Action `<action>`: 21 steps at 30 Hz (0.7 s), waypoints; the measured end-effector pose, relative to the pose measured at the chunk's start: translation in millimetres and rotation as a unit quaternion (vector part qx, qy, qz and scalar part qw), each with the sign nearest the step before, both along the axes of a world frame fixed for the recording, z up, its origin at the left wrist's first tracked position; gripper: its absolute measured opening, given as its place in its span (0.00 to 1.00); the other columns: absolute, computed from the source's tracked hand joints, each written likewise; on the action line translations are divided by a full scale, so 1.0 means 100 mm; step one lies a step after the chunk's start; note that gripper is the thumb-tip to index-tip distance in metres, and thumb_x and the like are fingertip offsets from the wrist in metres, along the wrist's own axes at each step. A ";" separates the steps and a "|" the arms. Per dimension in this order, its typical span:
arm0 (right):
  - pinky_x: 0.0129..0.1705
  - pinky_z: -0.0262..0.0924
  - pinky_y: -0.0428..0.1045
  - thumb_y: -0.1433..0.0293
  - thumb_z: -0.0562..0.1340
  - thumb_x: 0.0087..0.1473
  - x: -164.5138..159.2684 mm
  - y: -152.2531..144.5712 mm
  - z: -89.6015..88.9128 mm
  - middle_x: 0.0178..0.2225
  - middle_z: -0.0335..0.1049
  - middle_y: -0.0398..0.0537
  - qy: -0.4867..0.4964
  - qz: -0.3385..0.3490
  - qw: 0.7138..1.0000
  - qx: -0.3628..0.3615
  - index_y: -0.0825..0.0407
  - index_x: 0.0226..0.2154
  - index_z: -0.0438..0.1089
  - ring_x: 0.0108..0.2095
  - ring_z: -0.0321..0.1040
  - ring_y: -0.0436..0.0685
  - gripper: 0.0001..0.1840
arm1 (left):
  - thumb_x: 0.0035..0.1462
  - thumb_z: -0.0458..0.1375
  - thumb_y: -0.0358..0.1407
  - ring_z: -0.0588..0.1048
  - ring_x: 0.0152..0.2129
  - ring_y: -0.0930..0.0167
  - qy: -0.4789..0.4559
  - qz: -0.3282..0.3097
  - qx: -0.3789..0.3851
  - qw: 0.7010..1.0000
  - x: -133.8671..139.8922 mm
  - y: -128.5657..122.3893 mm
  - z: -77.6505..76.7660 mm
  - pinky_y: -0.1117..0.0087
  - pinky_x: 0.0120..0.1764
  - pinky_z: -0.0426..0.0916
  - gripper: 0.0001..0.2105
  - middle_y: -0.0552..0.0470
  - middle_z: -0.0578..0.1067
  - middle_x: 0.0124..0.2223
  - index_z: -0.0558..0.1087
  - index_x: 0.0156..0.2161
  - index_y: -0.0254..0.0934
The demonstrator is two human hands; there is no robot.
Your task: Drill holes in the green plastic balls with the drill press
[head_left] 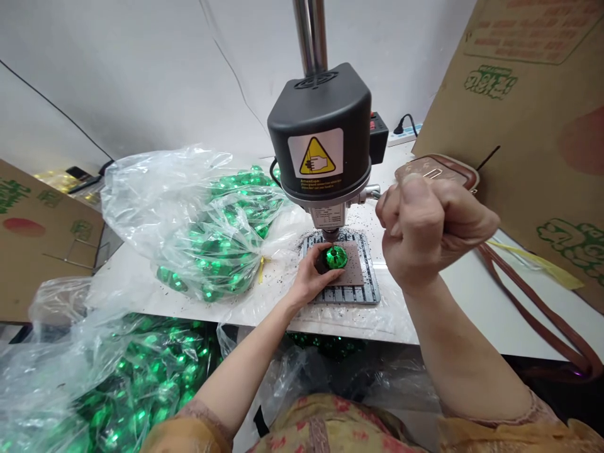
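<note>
left hand (311, 275) is pinching a round, shiny green bauble (336, 257), likely steadying it under the boxy black machine (325, 100); right hand (427, 223) is apparently clenching a silvery metal lever (370, 192).

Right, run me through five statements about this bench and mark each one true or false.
1. The bare left hand holds a shiny green faceted ball below the black machine head. True.
2. The bare right hand lies flat on the white table. False: it is raised and curled, beside the machine head.
3. A clear plastic bag of green balls lies left of the machine head. True.
4. The machine head's white label shows a blue circle. False: it shows a yellow triangle.
5. A brown cardboard box stands on the right. True.
</note>
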State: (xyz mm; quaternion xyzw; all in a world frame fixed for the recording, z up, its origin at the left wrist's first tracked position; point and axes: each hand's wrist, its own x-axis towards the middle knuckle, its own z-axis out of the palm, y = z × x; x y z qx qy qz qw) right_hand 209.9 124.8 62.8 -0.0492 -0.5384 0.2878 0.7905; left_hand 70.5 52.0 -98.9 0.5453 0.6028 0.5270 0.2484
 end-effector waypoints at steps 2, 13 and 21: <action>0.21 0.40 0.49 0.70 0.60 0.61 0.01 0.01 -0.04 0.16 0.40 0.37 0.003 0.007 1.000 0.010 0.52 0.17 0.42 0.16 0.43 0.42 0.29 | 0.52 0.72 0.43 0.76 0.53 0.57 0.001 -0.002 -0.001 1.000 -0.01 0.00 0.00 0.53 0.58 0.70 0.27 0.43 0.78 0.54 0.71 0.55 0.39; 0.18 0.38 0.49 0.74 0.61 0.57 -0.01 0.07 -0.17 0.15 0.41 0.36 0.021 -0.010 0.998 0.053 0.52 0.17 0.41 0.15 0.41 0.43 0.28 | 0.52 0.72 0.43 0.76 0.53 0.58 -0.004 -0.004 0.002 1.000 0.00 -0.01 0.00 0.55 0.57 0.71 0.27 0.44 0.77 0.54 0.71 0.54 0.39; 0.18 0.43 0.48 0.79 0.59 0.54 0.05 0.10 -0.25 0.15 0.42 0.36 -0.005 -0.004 0.995 0.104 0.52 0.18 0.42 0.15 0.42 0.43 0.25 | 0.52 0.72 0.44 0.75 0.54 0.59 -0.012 -0.011 0.001 1.000 -0.01 -0.01 0.00 0.55 0.58 0.69 0.26 0.44 0.77 0.54 0.71 0.54 0.39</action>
